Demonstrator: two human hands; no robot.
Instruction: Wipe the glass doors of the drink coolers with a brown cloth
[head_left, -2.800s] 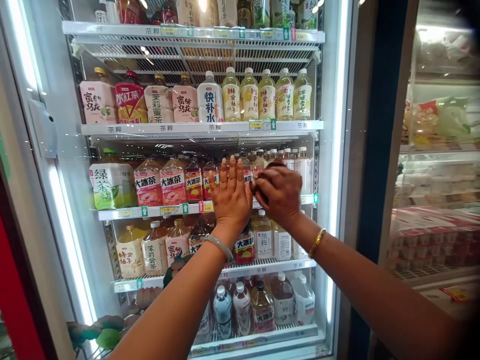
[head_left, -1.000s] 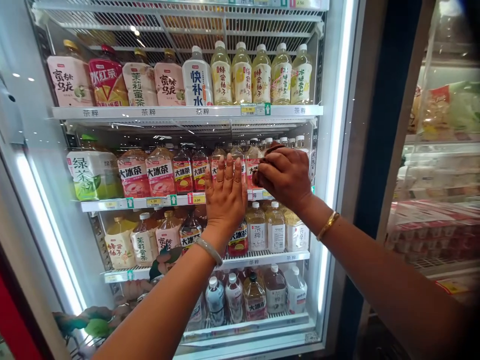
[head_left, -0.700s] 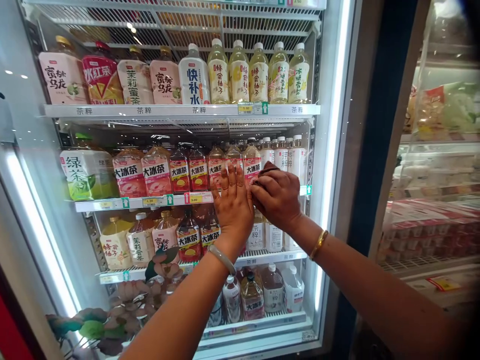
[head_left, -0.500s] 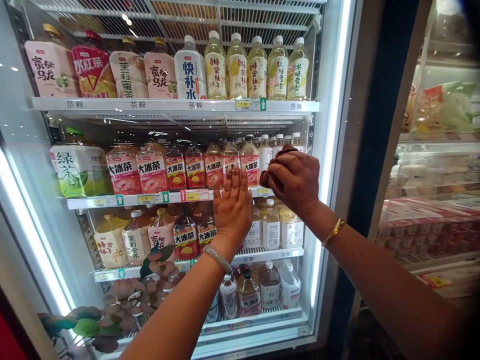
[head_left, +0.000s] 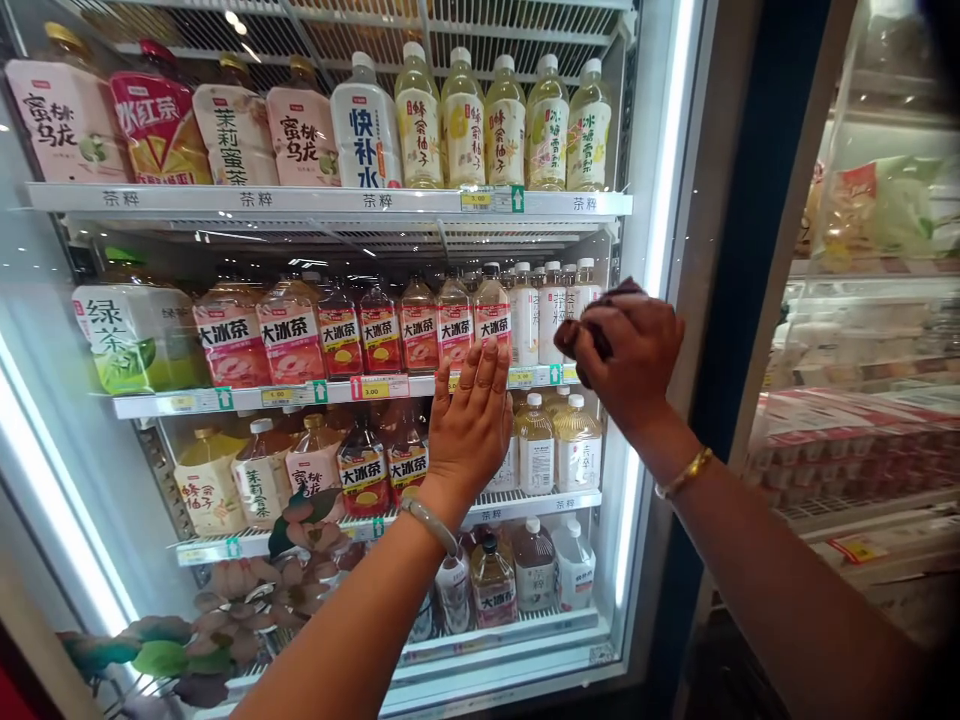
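My left hand lies flat with fingers stretched out against the glass door of a drinks fridge, at the level of the third shelf. My right hand is closed on a dark crumpled cloth and presses it on the glass near the door's right edge. A pale bangle circles my left wrist and a gold one my right. Behind the glass stand rows of tea bottles on white wire shelves.
A dark blue door frame runs down to the right of my right hand. Beyond it is another chilled case with packaged food. A reflection of flower-patterned fabric shows low on the glass.
My right hand with the cloth has slid rightwards across the glass toward the door's edge. My left hand has stayed flat on the glass. The view has shifted slightly down and right.
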